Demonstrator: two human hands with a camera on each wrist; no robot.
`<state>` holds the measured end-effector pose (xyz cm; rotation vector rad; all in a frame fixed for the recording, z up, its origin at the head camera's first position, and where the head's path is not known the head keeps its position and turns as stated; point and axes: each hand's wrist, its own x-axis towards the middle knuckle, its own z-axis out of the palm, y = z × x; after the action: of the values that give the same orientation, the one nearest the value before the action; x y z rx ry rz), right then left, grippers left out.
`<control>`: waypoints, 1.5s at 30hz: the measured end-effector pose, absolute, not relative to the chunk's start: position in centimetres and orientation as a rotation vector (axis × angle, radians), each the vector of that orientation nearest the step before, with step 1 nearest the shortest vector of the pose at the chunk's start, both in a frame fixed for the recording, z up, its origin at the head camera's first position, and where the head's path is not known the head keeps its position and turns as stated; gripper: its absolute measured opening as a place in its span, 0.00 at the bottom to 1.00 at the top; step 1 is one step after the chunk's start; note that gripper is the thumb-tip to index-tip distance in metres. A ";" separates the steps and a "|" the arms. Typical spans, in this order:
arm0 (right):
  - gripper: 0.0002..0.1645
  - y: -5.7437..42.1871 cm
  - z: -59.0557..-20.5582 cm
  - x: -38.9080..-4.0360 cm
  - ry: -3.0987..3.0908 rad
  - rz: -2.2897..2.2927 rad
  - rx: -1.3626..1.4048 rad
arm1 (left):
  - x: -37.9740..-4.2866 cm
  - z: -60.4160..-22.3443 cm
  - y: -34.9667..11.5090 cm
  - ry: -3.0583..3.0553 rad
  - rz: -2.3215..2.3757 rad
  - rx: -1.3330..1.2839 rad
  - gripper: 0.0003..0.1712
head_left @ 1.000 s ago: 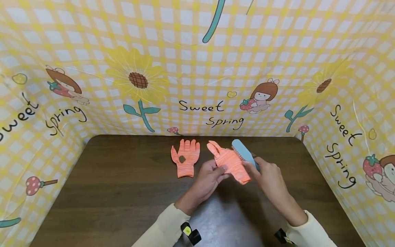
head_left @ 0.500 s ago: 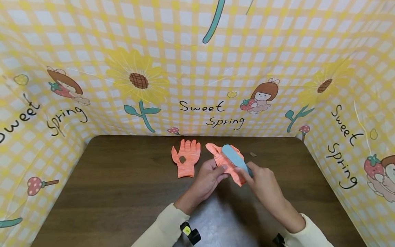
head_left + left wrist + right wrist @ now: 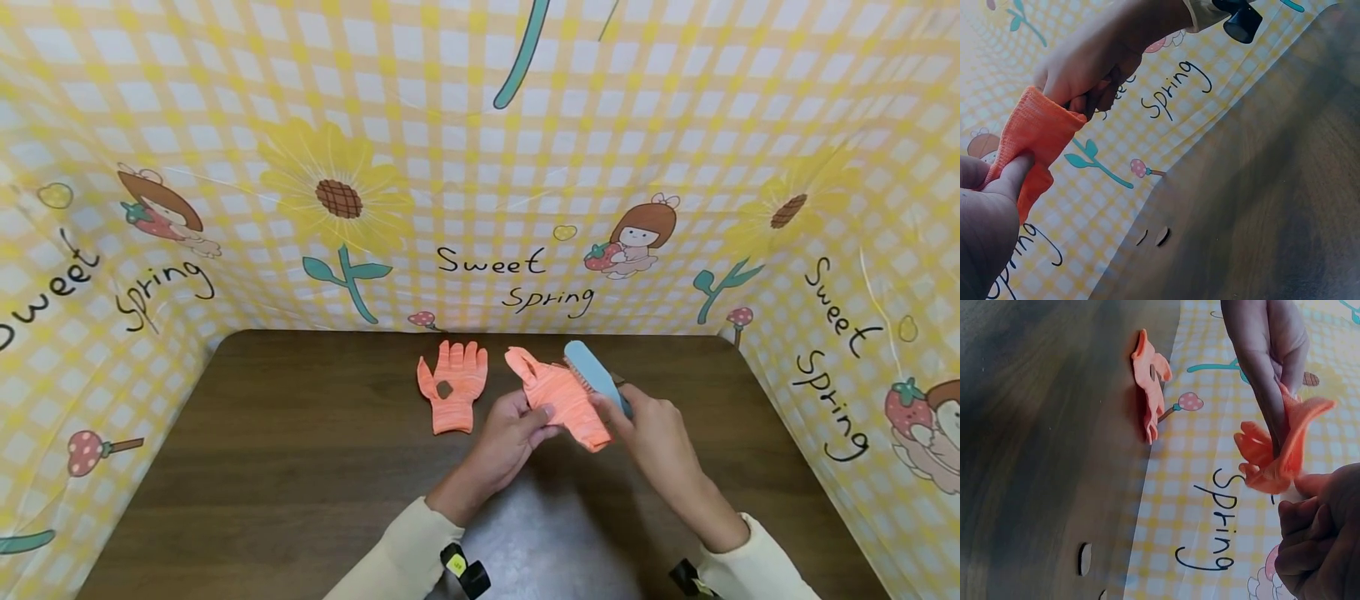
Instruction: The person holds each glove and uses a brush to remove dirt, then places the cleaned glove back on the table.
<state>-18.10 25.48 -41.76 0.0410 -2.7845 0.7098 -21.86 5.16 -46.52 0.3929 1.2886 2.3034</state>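
My left hand [image 3: 506, 433] pinches an orange knit glove [image 3: 566, 404] between thumb and fingers, thumb on its upper face. The glove is held up off the table, its cuff pointing down to the right. In my right hand [image 3: 660, 433] is a light blue brush [image 3: 592, 371], gripped by the handle. Its bristles meet the right side of the glove. The left wrist view shows my left thumb pressed into the glove [image 3: 1035, 134]; the right wrist view shows my curled right fingers [image 3: 1307, 550] beside it. The brush is hidden in both wrist views.
A second orange glove [image 3: 461, 379] lies flat to the left, fingers pointing away, with a small brown piece [image 3: 444, 389] on its palm. Two thin brown pieces show on the dark wooden table [image 3: 1022, 456], one a flat chip [image 3: 1085, 559]. Checked cloth [image 3: 480, 183] walls the back and sides.
The brush has swept left across the glove, then back to its right side. The left hand has kept its hold on the glove, which bunched under the brush and spread out again.
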 end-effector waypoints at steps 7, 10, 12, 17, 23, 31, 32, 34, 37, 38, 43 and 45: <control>0.14 24.4 -41.4 -17.3 -2.700 0.664 0.163 | -21.9 -46.4 5.0 1.328 2.281 0.384 0.25; 0.13 23.7 -41.4 -16.9 -2.700 0.625 0.275 | -22.0 -46.3 5.0 1.322 2.280 0.424 0.24; 0.14 23.4 -41.5 -16.8 -2.710 0.605 0.295 | -22.1 -46.2 5.0 1.319 2.286 0.442 0.24; 0.15 23.6 -41.9 -17.1 -2.721 0.592 0.248 | -22.0 -46.2 5.0 1.339 2.285 0.384 0.26; 0.14 24.4 -42.4 -17.7 -2.745 0.626 0.173 | -21.7 -46.6 5.1 1.355 2.280 0.349 0.25; 0.16 25.1 -43.0 -18.2 -2.756 0.682 0.108 | -21.7 -46.5 5.2 1.333 2.298 0.354 0.25; 0.16 25.2 -43.0 -18.2 -2.753 0.684 0.100 | -21.7 -46.6 5.3 1.329 2.299 0.358 0.25; 0.17 25.3 -43.0 -18.3 -2.747 0.685 0.084 | -21.7 -46.6 5.3 1.323 2.301 0.364 0.25; 0.19 25.3 -42.8 -18.3 -2.738 0.695 0.060 | -21.7 -46.6 5.3 1.324 2.305 0.372 0.25; 0.20 25.2 -42.6 -18.3 -2.732 0.701 0.050 | -21.7 -46.6 5.3 1.329 2.305 0.374 0.25; 0.16 24.5 -41.7 -17.4 -2.714 0.686 0.109 | -21.8 -46.7 5.2 1.350 2.299 0.372 0.24; 0.14 23.9 -41.7 -16.8 -2.716 0.657 0.199 | -21.9 -46.6 5.0 1.345 2.288 0.403 0.25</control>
<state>-16.84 23.86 -41.68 0.1989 -2.7156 0.6574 -21.87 5.00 -46.57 0.4034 1.3448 2.2880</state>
